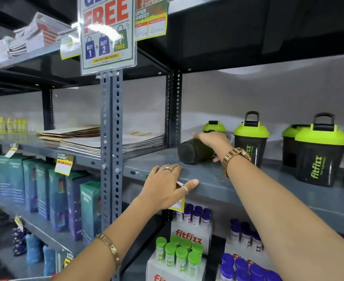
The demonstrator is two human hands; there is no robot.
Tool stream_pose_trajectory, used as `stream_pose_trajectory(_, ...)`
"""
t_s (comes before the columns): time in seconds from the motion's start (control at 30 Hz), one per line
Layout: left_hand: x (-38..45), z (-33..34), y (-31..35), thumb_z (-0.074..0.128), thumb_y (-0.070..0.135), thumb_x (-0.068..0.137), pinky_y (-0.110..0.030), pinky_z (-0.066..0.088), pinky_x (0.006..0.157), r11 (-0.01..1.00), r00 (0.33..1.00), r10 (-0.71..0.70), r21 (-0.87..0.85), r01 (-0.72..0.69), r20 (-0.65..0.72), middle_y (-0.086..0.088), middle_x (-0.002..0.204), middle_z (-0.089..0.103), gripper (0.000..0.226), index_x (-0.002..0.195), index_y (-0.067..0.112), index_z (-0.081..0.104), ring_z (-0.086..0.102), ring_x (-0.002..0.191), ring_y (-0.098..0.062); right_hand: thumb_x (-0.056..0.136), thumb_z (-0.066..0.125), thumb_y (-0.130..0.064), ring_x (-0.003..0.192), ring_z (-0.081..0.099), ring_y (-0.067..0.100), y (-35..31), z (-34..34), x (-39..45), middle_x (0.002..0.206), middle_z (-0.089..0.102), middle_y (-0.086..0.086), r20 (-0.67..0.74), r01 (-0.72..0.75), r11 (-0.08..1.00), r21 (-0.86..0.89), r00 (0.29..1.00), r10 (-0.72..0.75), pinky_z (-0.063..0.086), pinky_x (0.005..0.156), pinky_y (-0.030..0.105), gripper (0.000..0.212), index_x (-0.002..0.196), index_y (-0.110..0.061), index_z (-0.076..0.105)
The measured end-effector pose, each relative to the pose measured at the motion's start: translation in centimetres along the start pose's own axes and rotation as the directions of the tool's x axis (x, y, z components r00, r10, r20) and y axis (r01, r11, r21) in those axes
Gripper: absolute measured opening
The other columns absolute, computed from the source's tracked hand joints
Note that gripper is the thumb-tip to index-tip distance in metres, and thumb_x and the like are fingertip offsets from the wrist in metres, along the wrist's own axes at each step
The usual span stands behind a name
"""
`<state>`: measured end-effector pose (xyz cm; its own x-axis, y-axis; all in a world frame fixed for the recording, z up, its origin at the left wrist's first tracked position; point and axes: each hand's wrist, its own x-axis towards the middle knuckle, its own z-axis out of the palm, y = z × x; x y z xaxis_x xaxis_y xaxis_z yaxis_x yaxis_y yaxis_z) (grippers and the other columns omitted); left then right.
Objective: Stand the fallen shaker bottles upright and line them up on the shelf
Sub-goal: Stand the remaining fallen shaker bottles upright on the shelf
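Grey painted steel forms the shelf, taken here as the reference. Nearest the viewer, the left hand lies open and flat on the shelf's front lip, fingers spread, gripping nothing, partly covering a yellow price tag that hangs from the lip. Further in, on the shelf deck, the fallen shaker bottle lies on its side, base toward the viewer. The right hand is draped over its upper side, thumb showing beneath; the grasp looks loose rather than fully closed. Just beyond, deeper on the shelf, upright shakers with green lids stand beside the hand.

Risk, as judged: the round body could roll from a light grip toward the lip. Swinging it upright may knock the adjacent standing bottle, given the close spacing.
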<state>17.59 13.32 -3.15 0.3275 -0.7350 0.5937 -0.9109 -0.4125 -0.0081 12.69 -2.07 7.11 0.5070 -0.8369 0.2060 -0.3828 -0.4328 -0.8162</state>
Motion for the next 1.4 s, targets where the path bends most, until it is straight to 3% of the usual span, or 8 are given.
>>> stream_pose_trajectory(0.13,0.0,0.2,-0.1,0.002,0.074,0.071,-0.039,0.024,0.109,1.000,1.000,0.004,0.005,-0.004,0.000,-0.006,0.140,0.047,0.097,0.132,0.011,0.044,0.038,0.129,-0.021,0.078,0.070,-0.042,0.125,0.044,0.036,-0.4,0.3,-0.3,0.135,0.040,0.014,0.215,-0.244,0.935,0.256,0.958,0.191,0.053,0.092,0.044,0.068,0.132,-0.012,0.041)
stream_pose_trajectory(0.37,0.0,0.4,-0.3,0.002,0.074,0.071,-0.038,0.021,0.109,1.000,1.000,0.003,0.005,-0.003,-0.007,-0.005,0.142,0.045,0.096,0.135,0.013,0.040,0.035,0.131,-0.020,0.077,0.074,-0.024,0.118,0.051,0.038,-1.1,0.3,0.4,0.110,0.048,0.016,0.254,-0.234,0.912,0.335,0.955,0.152,0.054,0.089,0.044,0.050,0.113,-0.010,0.042)
stream_pose_trajectory(0.53,0.0,0.4,-0.2,0.001,0.075,0.070,-0.037,0.021,0.108,1.000,1.000,-0.002,0.003,0.003,-0.011,-0.005,0.142,0.045,0.098,0.134,0.012,0.042,0.035,0.131,-0.020,0.066,0.083,-0.013,0.120,0.053,0.036,-1.7,0.2,1.2,0.135,0.050,0.017,0.017,0.005,0.988,0.154,1.000,-0.008,0.049,0.096,0.051,0.108,0.147,-0.011,0.011)
stream_pose_trajectory(0.7,-0.1,0.5,-0.1,0.000,0.075,0.069,-0.038,0.021,0.110,1.000,1.000,-0.007,0.002,0.007,-0.018,-0.005,0.142,0.045,0.100,0.134,0.012,0.041,0.034,0.132,-0.020,0.079,0.071,-0.001,0.135,0.035,0.031,-0.6,-1.0,0.9,0.155,0.020,0.017,0.073,0.066,0.998,0.009,0.995,-0.066,0.036,0.106,0.037,0.117,0.147,-0.013,-0.023)
stream_pose_trajectory(0.9,-0.1,0.5,0.0,0.000,0.075,0.068,-0.039,0.021,0.111,1.000,1.000,-0.012,-0.001,0.012,-0.021,-0.006,0.142,0.045,0.101,0.135,0.011,0.041,0.035,0.132,-0.020,0.075,0.075,-0.006,0.136,0.034,0.035,0.2,-1.4,1.1,0.152,0.024,0.022,0.073,0.110,0.994,0.025,0.991,-0.112,0.032,0.109,0.041,0.110,0.149,-0.010,-0.005)
stream_pose_trajectory(1.03,-0.2,0.4,0.1,0.001,0.075,0.068,-0.037,0.021,0.108,1.000,0.999,-0.018,-0.015,0.017,-0.035,-0.005,0.139,0.048,0.099,0.130,0.012,0.045,0.037,0.129,-0.021,0.069,0.078,-0.044,0.145,0.019,0.033,-1.8,-1.9,1.1,0.159,0.006,0.018,0.020,0.155,0.976,0.155,0.987,-0.160,0.022,0.116,0.042,0.125,0.150,-0.013,-0.013)
stream_pose_trajectory(1.2,-0.1,0.4,0.0,0.003,0.077,0.068,-0.039,0.020,0.110,0.999,0.999,-0.029,-0.020,0.029,-0.025,-0.006,0.142,0.045,0.100,0.134,0.012,0.041,0.035,0.131,-0.021,0.081,0.051,-0.064,0.124,0.046,0.036,-4.7,-2.0,1.2,0.135,0.046,0.021,-0.398,0.293,0.920,-0.259,0.836,-0.378,0.044,0.096,0.040,0.082,0.130,0.002,0.044)
stream_pose_trajectory(1.4,-0.3,0.4,0.0,-0.011,0.083,0.061,-0.038,0.021,0.108,0.998,0.997,-0.026,-0.056,0.022,-0.074,-0.005,0.139,0.048,0.114,0.131,0.012,0.044,0.037,0.129,-0.020,0.084,0.058,-0.049,0.115,0.057,0.026,-6.6,-2.0,2.4,0.125,0.057,0.011,-0.156,0.118,0.817,-0.565,0.957,-0.246,0.048,0.084,0.032,0.057,0.122,-0.007,0.057)
